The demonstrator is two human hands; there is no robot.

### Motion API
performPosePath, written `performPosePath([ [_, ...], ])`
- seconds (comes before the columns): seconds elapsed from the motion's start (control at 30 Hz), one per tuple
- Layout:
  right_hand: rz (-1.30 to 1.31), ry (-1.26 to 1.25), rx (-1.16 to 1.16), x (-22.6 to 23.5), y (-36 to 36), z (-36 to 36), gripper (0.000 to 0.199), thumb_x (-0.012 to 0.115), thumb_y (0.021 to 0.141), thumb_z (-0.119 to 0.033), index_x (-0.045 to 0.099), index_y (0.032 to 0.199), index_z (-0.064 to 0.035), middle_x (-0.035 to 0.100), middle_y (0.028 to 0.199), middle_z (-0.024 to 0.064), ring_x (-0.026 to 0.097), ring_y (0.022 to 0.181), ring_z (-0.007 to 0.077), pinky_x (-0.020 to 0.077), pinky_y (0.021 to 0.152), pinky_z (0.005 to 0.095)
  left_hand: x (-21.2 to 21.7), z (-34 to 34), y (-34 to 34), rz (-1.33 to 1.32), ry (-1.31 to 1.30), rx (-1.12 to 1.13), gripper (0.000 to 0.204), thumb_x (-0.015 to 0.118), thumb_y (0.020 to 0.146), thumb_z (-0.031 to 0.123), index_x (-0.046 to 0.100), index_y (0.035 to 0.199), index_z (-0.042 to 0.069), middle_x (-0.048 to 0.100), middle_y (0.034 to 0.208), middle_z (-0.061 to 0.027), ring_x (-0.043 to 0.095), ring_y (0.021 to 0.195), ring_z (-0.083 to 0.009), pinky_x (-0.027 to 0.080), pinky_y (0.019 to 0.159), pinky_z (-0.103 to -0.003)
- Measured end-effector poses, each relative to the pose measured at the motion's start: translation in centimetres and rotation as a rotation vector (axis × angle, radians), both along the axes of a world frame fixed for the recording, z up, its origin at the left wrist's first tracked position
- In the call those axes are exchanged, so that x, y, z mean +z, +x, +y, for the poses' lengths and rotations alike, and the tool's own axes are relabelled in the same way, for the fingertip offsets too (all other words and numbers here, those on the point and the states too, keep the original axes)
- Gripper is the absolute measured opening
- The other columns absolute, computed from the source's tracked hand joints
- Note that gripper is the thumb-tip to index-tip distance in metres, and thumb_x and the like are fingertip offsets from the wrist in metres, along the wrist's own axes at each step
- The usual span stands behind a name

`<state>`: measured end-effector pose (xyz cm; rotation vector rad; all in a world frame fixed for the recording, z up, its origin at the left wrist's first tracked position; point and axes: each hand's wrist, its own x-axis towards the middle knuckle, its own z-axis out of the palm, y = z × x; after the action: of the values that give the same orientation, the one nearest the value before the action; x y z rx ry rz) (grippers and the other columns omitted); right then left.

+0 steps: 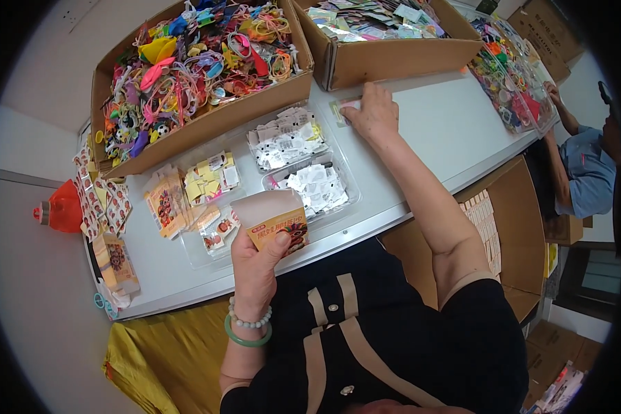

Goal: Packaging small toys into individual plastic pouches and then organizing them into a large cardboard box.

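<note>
Currently left hand (255, 261) raised, pinching orange box (277, 223); right hand (376, 114) stretched forward, palm down.
Right thumb beside flat packet (338, 111), grip can't tell; printed lettering (270, 232) across box front.

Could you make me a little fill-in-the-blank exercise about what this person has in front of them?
1. The left hand holds a small printed carton whose upper end is ____.
2. The bangle below the beaded bracelet is coloured ____.
3. The right hand reaches to a thin flat item on the ____ tabletop.

Missing words: open; green; white.
</note>
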<state>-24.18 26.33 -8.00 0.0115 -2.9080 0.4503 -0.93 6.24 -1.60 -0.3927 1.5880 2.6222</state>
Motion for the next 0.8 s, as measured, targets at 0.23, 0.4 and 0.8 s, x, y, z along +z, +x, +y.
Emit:
performPosePath([
  [0.23,-0.269,-0.072,0.204,2.1,1.5,2.7,0.034,0.068,0.071,-0.026,0.061,0.098,-0.0053,0.054,0.106,0.0140,0.050,0.105,0.0295,0.0435,0.084,0.0377,-0.4,0.0,0.3,0.024,-0.035,-0.033,0.040,0.068,0.083,0.013,0.051,0.116,-0.001,0.061,0.108,-0.0084,0.058,0.097,-0.0142,0.047,0.086,-0.028],
  [0.4,-0.283,-0.172,0.412,1.7,6.1,6.6,0.033,0.067,0.072,-0.024,0.061,0.098,-0.0053,0.052,0.104,0.0130,0.048,0.103,0.0288,0.0427,0.085,0.0364,0.4,-0.2,1.1,0.073,-0.070,-0.007,0.039,0.069,0.083,0.013,0.051,0.115,-0.001,0.061,0.108,-0.0095,0.059,0.096,-0.0145,0.048,0.085,-0.028],
  [0.8,-0.103,0.125,0.814,1.4,15.9,5.0,0.072,0.053,0.079,-0.058,0.047,0.124,-0.0020,0.037,0.138,0.0177,0.028,0.131,0.0386,0.0197,0.107,0.0520,0.2,0.8,2.3,0.038,-0.090,-0.091,0.039,0.069,0.082,0.014,0.052,0.114,-0.001,0.062,0.105,-0.0089,0.060,0.093,-0.0133,0.049,0.081,-0.026],
])
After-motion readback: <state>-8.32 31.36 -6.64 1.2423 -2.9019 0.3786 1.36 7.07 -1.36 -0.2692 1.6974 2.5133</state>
